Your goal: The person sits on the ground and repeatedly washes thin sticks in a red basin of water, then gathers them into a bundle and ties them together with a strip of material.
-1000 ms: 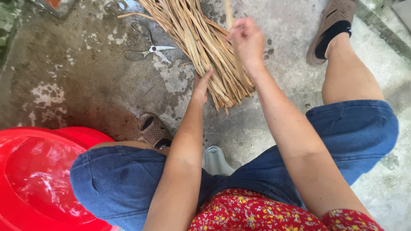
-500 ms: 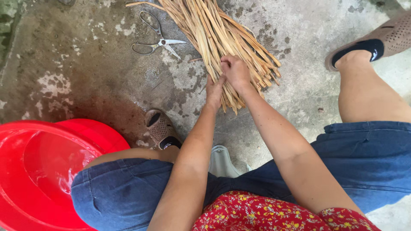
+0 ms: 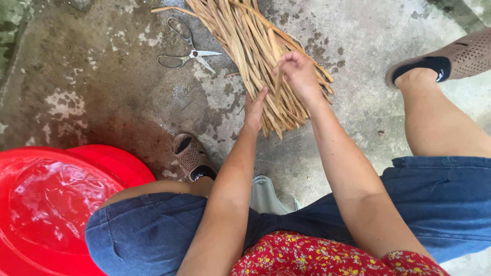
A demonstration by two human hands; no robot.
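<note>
Scissors [image 3: 188, 51], red water basin [image 3: 46, 204]

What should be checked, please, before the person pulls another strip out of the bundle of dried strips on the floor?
1. Right hand closed on a strip: ok, the fingers are pinched shut around one above the bundle of dried strips.
2. Left hand steadying the bundle: ok, it lies against the bundle's near edge, fingers extended.
3. Scissors away from both hands: ok, they lie open on the concrete floor, left of the bundle.
4. Red basin out of the way: ok, it holds water beside the left knee.
5. Strip free of the others: cannot tell.
</note>
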